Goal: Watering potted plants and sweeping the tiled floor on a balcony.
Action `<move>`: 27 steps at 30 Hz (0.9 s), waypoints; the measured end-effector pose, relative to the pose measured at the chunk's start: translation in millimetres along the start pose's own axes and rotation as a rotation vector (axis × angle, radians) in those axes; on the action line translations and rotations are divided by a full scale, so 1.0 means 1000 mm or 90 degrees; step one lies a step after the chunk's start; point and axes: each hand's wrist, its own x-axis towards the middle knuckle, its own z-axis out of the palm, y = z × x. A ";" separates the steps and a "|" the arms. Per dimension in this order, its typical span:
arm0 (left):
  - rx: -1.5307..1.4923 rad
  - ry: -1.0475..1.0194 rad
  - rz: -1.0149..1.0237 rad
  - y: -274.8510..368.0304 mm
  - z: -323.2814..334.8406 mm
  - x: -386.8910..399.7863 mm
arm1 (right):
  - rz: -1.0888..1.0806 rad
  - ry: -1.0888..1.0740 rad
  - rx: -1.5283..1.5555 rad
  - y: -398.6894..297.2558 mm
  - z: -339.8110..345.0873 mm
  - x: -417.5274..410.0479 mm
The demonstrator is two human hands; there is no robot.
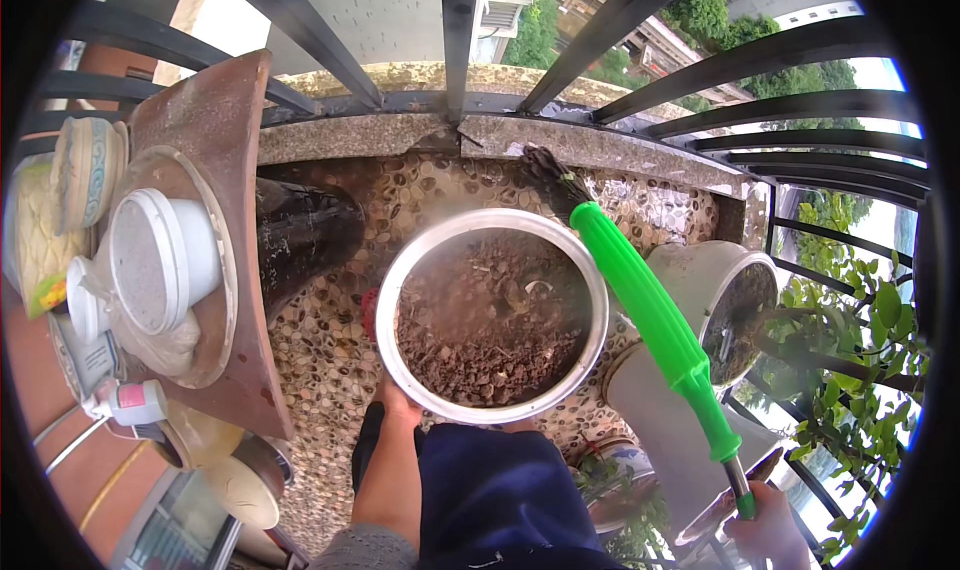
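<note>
A round white pot holding brown, clumped soil stands before me. My left hand reaches under the near left side of its rim; the fingers are hidden behind the pot, so its grip cannot be told. At the lower right, my right hand is closed around the handle end of a broom or brush with a bright green plastic sleeve. The dark bristly head points away from me, beyond the pot's far right edge, near the stone kerb.
A brown table with white tubs is at left. Several planters, including a white pot, and a leafy plant stand at right. Black railing bars rise beyond a stone kerb. The floor is pebbled.
</note>
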 end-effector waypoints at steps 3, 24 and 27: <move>-0.092 -0.244 -0.046 -0.008 0.007 0.004 | 0.068 -0.035 0.141 0.015 0.030 0.014; 0.050 -0.210 -0.019 0.029 0.025 0.087 | 0.239 -0.062 0.230 0.119 0.167 0.158; 0.043 -0.214 -0.001 0.030 0.033 0.093 | 0.170 0.000 0.222 0.153 0.196 0.160</move>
